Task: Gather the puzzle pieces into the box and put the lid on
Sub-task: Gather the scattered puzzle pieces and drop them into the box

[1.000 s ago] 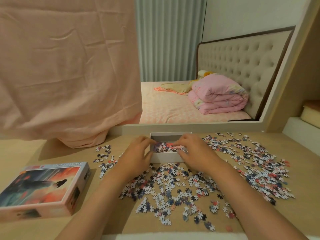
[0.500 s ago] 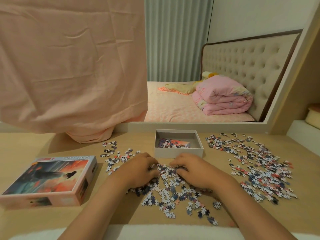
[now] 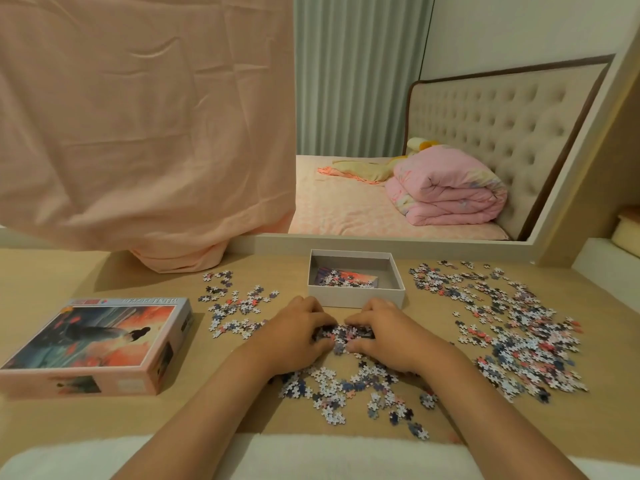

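An open white box (image 3: pixel 356 299) stands at the table's middle back with a few puzzle pieces and a picture card inside. Its printed lid (image 3: pixel 97 344) lies at the left. My left hand (image 3: pixel 299 336) and my right hand (image 3: pixel 384 336) sit just in front of the box, fingers curled inward around a small heap of pieces (image 3: pixel 344 336) squeezed between them. Loose pieces (image 3: pixel 346 386) lie below my hands, a large spread (image 3: pixel 512 337) covers the right side, and a smaller scatter (image 3: pixel 235 306) lies left of the box.
A pink cloth (image 3: pixel 138 133) hangs over the table's back left. A mirror frame (image 3: pixel 381 242) runs along the back edge behind the box. A raised white ledge (image 3: pixel 602 265) borders the right. A white padded strip (image 3: pixel 311 455) lines the front edge.
My hands left the box, came down onto the pieces in front of it, and have drawn together, bunching a heap between them. The view has tilted slightly.
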`<state>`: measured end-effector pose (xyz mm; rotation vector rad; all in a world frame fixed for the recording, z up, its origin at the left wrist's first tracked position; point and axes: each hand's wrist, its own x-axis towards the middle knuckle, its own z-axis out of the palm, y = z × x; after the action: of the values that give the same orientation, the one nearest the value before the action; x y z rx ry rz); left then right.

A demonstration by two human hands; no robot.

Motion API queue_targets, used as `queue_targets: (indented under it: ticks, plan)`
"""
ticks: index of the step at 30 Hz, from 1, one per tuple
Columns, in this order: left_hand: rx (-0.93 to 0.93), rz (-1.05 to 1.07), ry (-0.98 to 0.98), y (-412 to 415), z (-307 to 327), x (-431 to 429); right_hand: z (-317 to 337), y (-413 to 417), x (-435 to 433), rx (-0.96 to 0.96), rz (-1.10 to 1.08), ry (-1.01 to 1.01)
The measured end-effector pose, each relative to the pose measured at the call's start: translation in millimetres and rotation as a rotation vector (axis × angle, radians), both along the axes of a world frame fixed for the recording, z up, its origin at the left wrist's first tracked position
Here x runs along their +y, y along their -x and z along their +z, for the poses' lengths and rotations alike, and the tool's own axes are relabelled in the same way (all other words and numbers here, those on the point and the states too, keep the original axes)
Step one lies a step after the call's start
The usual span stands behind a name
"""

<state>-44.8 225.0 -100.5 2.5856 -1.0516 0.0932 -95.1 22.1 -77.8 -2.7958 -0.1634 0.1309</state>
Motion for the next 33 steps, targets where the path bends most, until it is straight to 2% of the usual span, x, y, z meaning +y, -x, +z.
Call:
queue_targets:
  ticks: [4, 12, 16, 19, 22, 25, 29, 33]
  plan:
    - [-0.007, -0.024, 0.02, 0.1, 2.6, -4.5, 3.3, 0.8, 5.2, -0.043, -0.014, -0.047]
    - [0.125, -0.02, 0.096, -9.4, 14.4, -9.7, 9.4, -4.9, 5.5, -0.064, -0.055, -0.214]
    - [0.292, -0.012, 0.287, -21.8, 33.4, -14.1, 23.9, -13.7, -0.6, -0.085, -0.168, -0.366]
    - [0.203, 0.053, 0.425, -42.4, 49.1, -20.6, 37.6, -30.2, -4.6, -0.2, -0.239, -0.48]
    - [0.074, 0.15, 0.521, -62.1, 52.2, -29.9, 45.6, -52.3, -5.7, -0.327, -0.277, -0.498]
    - [-0.023, 0.155, 0.45, -75.4, 40.1, -38.5, 41.8, -71.8, -5.9, -0.344, -0.29, -0.402]
    - [-0.259, 0.149, 0.179, -82.1, 20.0, -39.8, 33.4, -81.8, -3.5, -0.19, -0.175, -0.261]
    - [-0.184, 0.123, 0.156, -86.4, 14.5, -35.7, 33.8, -79.8, -3.8, -0.206, -0.164, -0.265]
